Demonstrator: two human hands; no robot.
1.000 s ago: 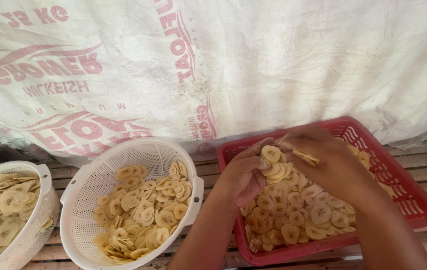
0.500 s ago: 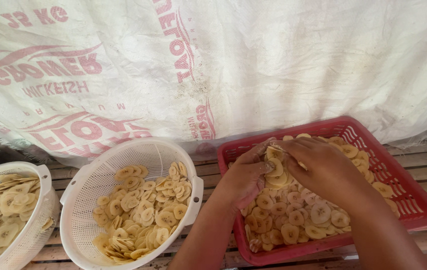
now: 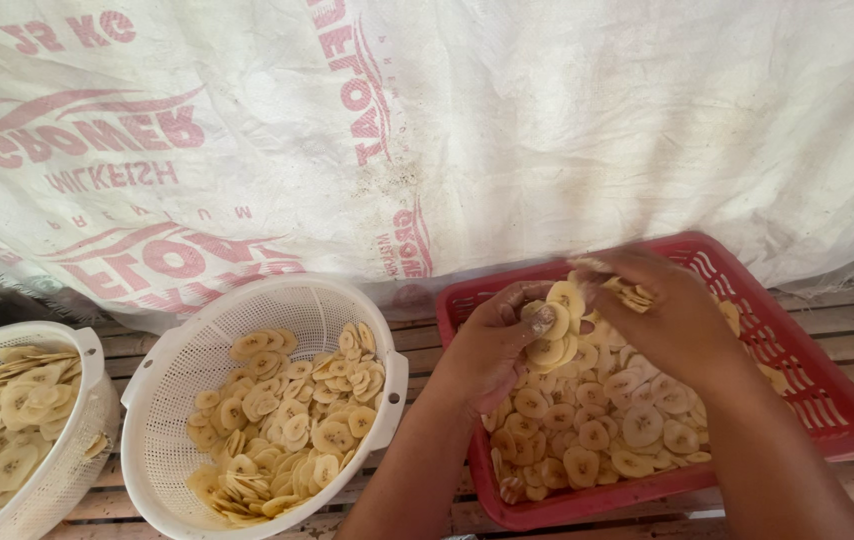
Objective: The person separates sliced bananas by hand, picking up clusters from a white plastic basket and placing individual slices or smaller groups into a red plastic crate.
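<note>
Head view, step: separating stuck banana slices [image 3: 552, 335] over the red basket [image 3: 827, 400].
Left hand [image 3: 492, 345]: grip pinching a clump of slices.
Right hand [image 3: 672, 315]: grip curled around several slices.
Next move: likely needs gentle peeling, to avoid breakage.
Nearby: white colander [image 3: 167, 375] holding slices on the slatted surface [image 3: 847, 345].

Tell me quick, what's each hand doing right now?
Left hand: closed on a stack of banana slices.
Right hand: closed on a few slices, over the red basket.
</note>
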